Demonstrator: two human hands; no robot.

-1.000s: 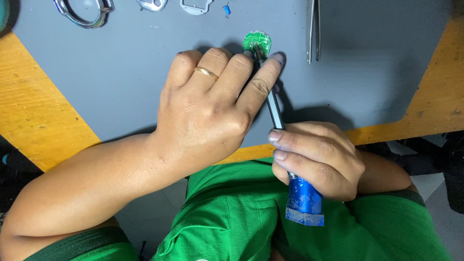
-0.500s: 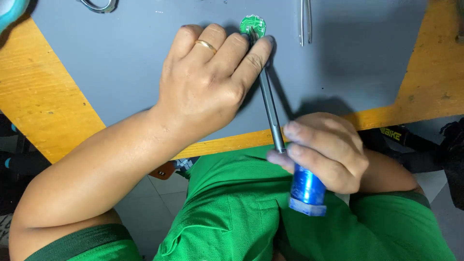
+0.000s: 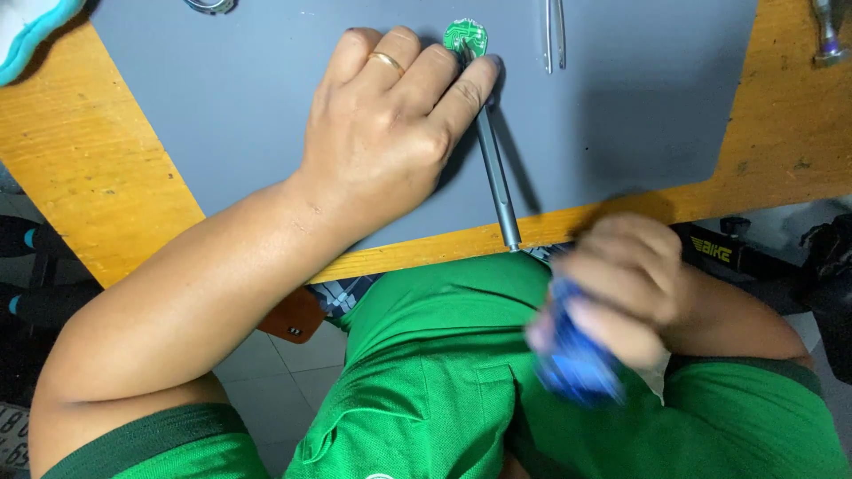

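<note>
Yellow wooden table (image 3: 80, 177), grey mat (image 3: 621, 106), tiled floor (image 3: 266, 364)

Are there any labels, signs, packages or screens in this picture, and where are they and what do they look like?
Strip label: on a black object below the table edge, right of the right hand; small dark band with yellow lettering.
Plate or sign corner: bottom left edge on the floor; pale with dark characters, mostly cut off.
Shirt mark: bottom edge on the green shirt; tiny pale mark, too cropped to tell.
No packages or screens show.

Green short-sleeved shirt with darker cuffs; left hand (image 3: 390, 133) apparently wears a gold ring.
</note>
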